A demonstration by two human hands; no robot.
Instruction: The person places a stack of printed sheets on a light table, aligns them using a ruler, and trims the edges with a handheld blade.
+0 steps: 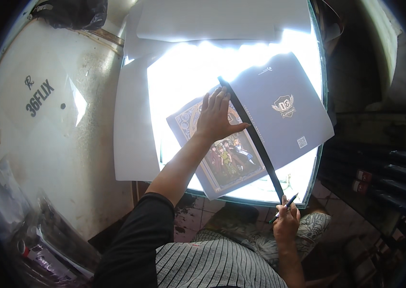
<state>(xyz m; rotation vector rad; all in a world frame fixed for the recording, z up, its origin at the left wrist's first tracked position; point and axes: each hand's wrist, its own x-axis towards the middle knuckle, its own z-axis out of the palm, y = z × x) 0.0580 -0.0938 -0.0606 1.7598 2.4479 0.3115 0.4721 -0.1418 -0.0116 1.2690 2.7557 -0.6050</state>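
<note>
A large printed sheet [287, 79], purple-blue with an illustrated panel of figures on its left half, lies tilted on a brightly lit light table [179, 77]. Across its middle runs a long black straightedge [259, 144], slanting down to the table's near edge. My left hand [216, 116] is spread over the sheet's left half, its fingertips by the straightedge's upper part and its thumb touching the bar. At the near end, my right hand [287, 223] is closed around a slim dark pen-shaped tool [291, 199]; its fingers are by the straightedge's lower tip.
White paper sheets [135, 115] cover the table's left side and far end. To the left stands a pale panel [87, 158] with a black plastic bag [71, 14] above and clear-wrapped rolls [51, 245] below. Dark rolls [390, 180] are stacked at right.
</note>
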